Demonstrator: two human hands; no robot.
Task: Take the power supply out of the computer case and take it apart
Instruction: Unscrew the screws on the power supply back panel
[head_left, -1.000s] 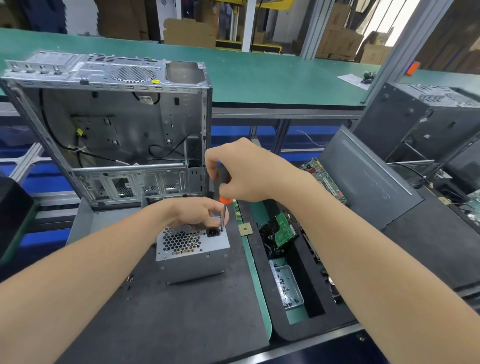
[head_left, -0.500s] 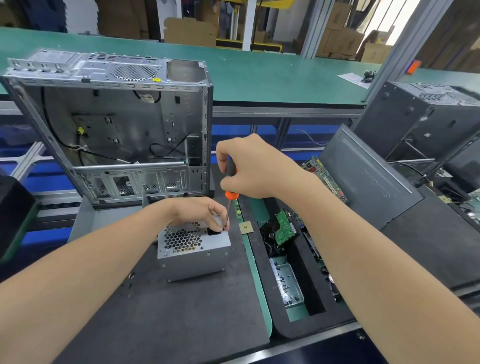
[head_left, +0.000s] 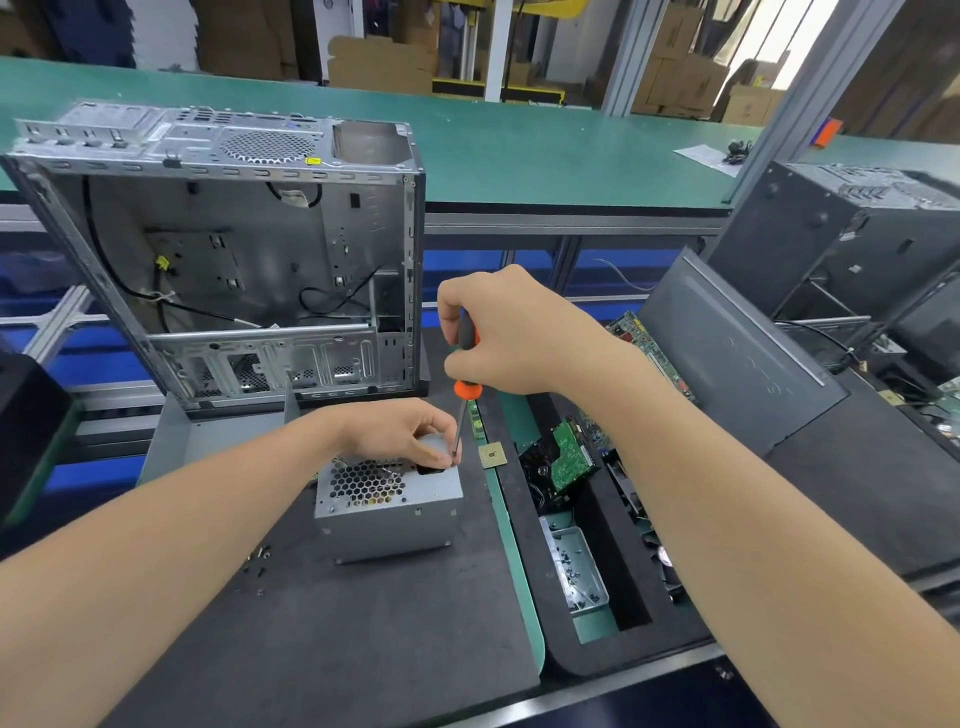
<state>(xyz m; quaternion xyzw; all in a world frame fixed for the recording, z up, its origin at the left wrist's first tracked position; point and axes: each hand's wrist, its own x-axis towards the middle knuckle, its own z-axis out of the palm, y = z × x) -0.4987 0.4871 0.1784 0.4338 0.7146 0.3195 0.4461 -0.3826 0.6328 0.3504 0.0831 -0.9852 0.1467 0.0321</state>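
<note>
1. The right hand (head_left: 498, 332) was closed in a full fist round the black-and-orange handle of the screwdriver (head_left: 464, 389). It held the tool near upright above the power supply (head_left: 389, 499), so that downward force ran along the shaft.
2. The left hand (head_left: 405, 434) rested on the top face of the power supply with its fingers bent. Thumb and forefinger were pinched round the shaft tip at the top right corner. This grip probably kept the bit seated in a screw; the screw itself was hidden.
3. The power supply stood on the black mat (head_left: 363, 623), out of the computer case (head_left: 234, 249), which stood open directly behind it. Its housing appeared closed, so disassembly was judged to be at an early stage.
4. Loose screws (head_left: 258, 561) lay on the mat to the left of the power supply. A screw tray (head_left: 574, 571) sat to its right, within reach for removed fasteners.
5. Risk: the bit could slip off the screw head if the shaft tilted.
</note>
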